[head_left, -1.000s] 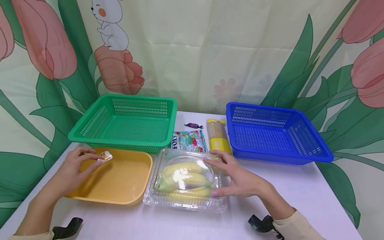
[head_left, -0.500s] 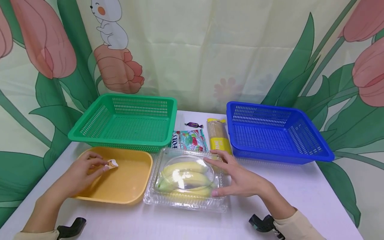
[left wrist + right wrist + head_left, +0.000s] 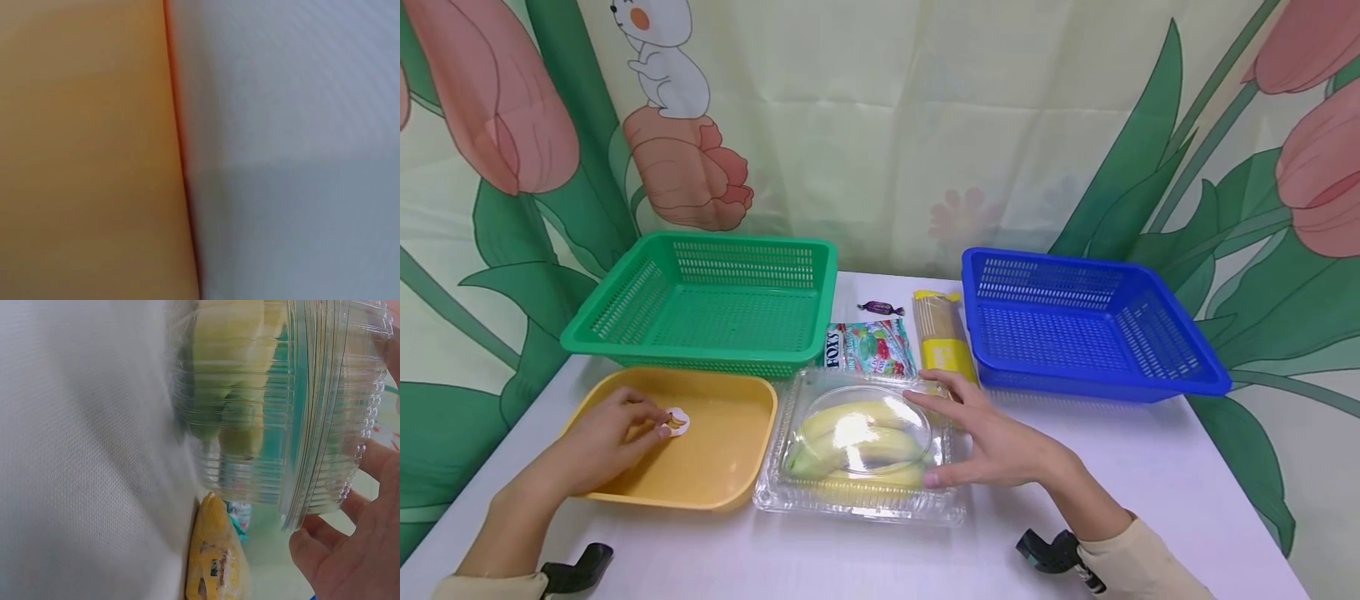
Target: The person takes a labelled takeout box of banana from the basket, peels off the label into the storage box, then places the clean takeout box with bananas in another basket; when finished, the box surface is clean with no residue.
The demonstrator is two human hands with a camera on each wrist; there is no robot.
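One disc (image 3: 677,422), pinched in the left hand (image 3: 613,442), the nearer hand: just right of the fingertips, round, without a long axis, over the tray (image 3: 722,450); cannot tell if touching its floor. Rightward, resting the right hand (image 3: 1000,442), spread loosely, against the right end of the box (image 3: 880,510), bananas (image 3: 880,443) lengthwise left to right. Beyond, green basket (image 3: 696,359) and blue basket (image 3: 1097,385).

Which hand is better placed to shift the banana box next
Probably the right hand, spread at the right edge of the banana box, while the left hand pinches a small cutout at the yellow tray.
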